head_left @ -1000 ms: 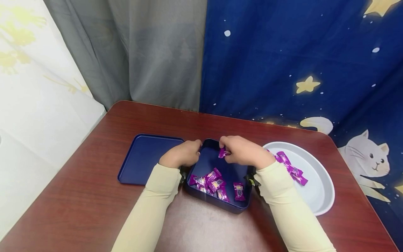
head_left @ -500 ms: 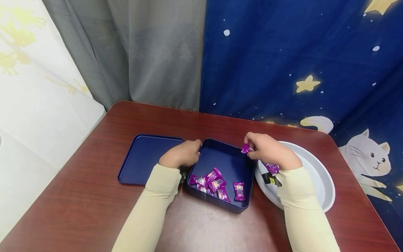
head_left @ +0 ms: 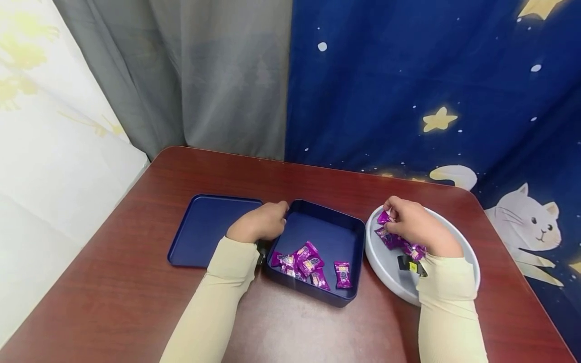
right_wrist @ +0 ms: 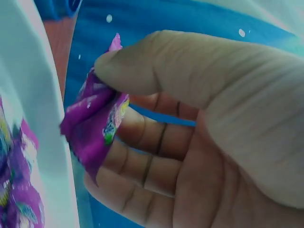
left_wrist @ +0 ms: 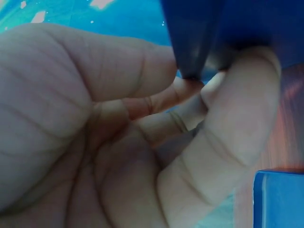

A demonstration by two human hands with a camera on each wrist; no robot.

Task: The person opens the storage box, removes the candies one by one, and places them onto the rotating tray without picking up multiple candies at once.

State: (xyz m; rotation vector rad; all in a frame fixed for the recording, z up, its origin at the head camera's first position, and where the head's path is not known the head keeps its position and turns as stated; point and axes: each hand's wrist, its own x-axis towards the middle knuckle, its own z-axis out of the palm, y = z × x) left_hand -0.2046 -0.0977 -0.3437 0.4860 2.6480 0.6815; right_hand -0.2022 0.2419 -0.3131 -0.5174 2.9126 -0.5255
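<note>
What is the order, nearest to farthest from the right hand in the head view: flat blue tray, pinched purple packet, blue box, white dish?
1. Purple packet, pinched by the right hand.
2. White dish, beneath the hand.
3. Blue box, left of the dish.
4. Flat blue tray, left of the box.

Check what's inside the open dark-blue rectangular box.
Small purple printed-wrapper packets: an overlapping heap at near left, one lying apart at near right. The box floor shows bare toward the back. What the heap covers is hidden, so no exact count.
</note>
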